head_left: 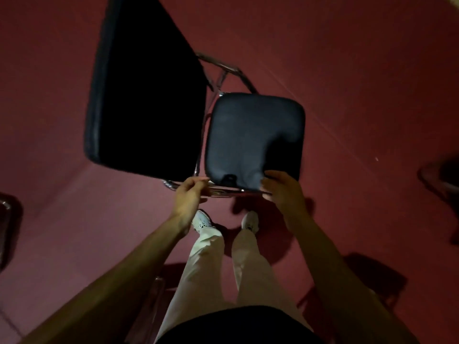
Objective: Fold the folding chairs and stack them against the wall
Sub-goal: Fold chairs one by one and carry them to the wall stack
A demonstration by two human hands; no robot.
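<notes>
- Chrome tube [223,192] under the near edge of the padded seat [248,150] gives both hands a firm purchase, likely for swinging the seat toward the dark back panel [146,95].
- The folding chair [253,115] is half open just ahead of the white shoes [202,220] on the red floor [372,70]; I cannot tell whether its feet touch down.
- Left hand [190,192]: arm stretched forward and down, fingers curled round the tube at the seat's left corner.
- Right hand [282,187]: fingers bent over the seat's near edge, gripping it; thumb hidden.
</notes>
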